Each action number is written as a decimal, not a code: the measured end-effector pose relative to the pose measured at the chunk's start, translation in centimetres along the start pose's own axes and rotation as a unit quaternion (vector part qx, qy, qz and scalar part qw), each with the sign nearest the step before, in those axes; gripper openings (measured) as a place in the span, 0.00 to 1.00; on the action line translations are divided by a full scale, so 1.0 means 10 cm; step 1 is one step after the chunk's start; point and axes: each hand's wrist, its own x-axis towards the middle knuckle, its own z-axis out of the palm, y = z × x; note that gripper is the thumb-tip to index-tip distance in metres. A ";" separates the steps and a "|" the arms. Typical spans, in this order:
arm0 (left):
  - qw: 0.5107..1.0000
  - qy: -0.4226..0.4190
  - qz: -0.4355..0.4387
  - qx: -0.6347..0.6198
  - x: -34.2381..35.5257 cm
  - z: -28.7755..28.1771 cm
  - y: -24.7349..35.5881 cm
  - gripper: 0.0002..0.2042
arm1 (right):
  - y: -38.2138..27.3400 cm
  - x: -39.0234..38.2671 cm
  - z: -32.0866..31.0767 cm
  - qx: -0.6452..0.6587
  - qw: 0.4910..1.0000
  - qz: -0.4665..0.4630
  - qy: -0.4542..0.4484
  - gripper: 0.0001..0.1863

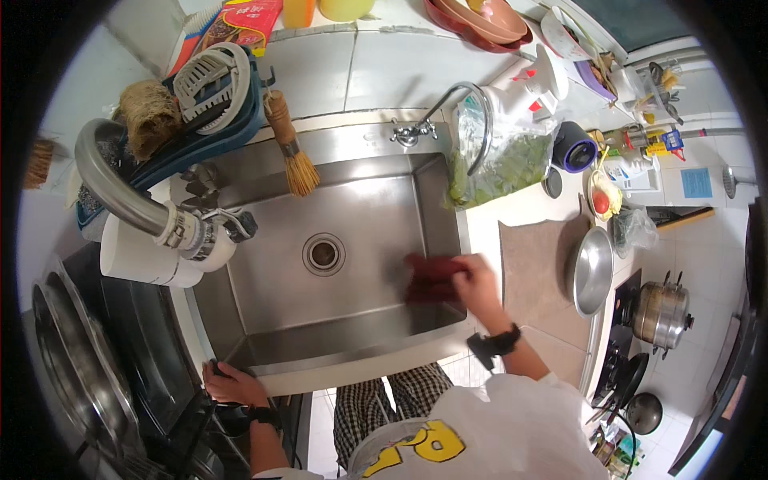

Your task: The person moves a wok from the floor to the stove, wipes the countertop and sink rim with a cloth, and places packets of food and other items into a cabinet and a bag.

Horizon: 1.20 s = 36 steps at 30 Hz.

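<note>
My right hand grips a dark red cloth and presses it against the bottom of the steel sink, near its right wall. My left hand rests flat on the sink's front left corner, fingers spread, holding nothing. The round drain lies in the middle of the basin, left of the cloth. A chrome tap arches over the back rim.
A straw brush hangs over the back left of the sink. A bag of green leaves sits at the right rim. A grey hose, a blue rack, a steel bowl and a pot stand around.
</note>
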 end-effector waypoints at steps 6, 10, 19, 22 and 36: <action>0.999 -0.008 0.003 -0.038 0.00 0.09 0.02 0.19 | 0.58 0.34 -0.36 -0.212 0.972 -0.073 0.067 0.24; 1.000 -0.008 0.004 0.017 0.00 0.10 -0.08 0.19 | 0.47 -0.05 -0.21 -0.247 0.967 -0.043 0.052 0.26; 0.999 0.034 0.028 0.004 -0.03 0.11 -0.04 0.18 | 0.06 -1.50 0.35 -0.143 0.966 0.188 0.104 0.23; 1.000 0.009 0.015 -0.025 0.00 0.05 -0.01 0.21 | -0.33 -1.36 0.55 -0.116 0.981 0.159 0.000 0.19; 0.998 -0.015 -0.003 -0.055 0.03 0.08 0.04 0.22 | 0.98 0.78 1.60 -0.355 0.881 0.185 -0.251 0.16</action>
